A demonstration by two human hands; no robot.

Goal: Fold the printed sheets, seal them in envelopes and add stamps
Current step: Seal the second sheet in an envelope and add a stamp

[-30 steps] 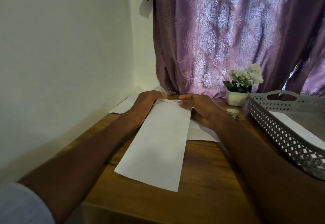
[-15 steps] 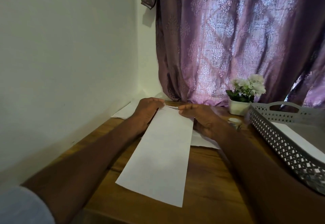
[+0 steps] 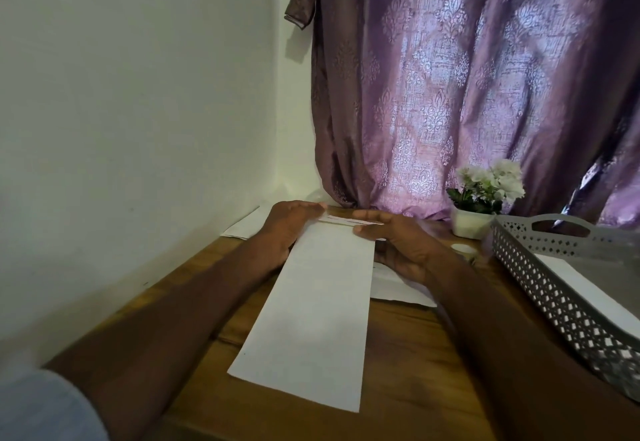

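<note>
Head view only. Folded sheet [image 3: 311, 305] lies lengthwise on the tabletop [image 3: 408, 354], near end at 6 o'clock, far end at 12, right in front of the person. Left hand [image 3: 287, 226] grips the far left corner, right hand [image 3: 398, 243] pinches the far right corner; hands apart, one per corner, each clamped on the sheet. Layered edges show at the far end between the thumbs, so my read is they're lining up the edges before creasing, with the sheet's length resting on the wood for support. Print not legible from here.

More paper [image 3: 398, 288] lies under the right hand at 2 o'clock, another stack [image 3: 242, 226] at 11 by the wall. Grey tray [image 3: 554, 288] at 3 o'clock holds a white sheet, possibly envelopes, can't tell. Small white disc [image 3: 462, 248] just beside the flower pot [image 3: 471, 224] at 1 o'clock, unclear what it is. Purple curtain [image 3: 467, 87] behind.

Judgement: folding step, sealing and stamps not started.
</note>
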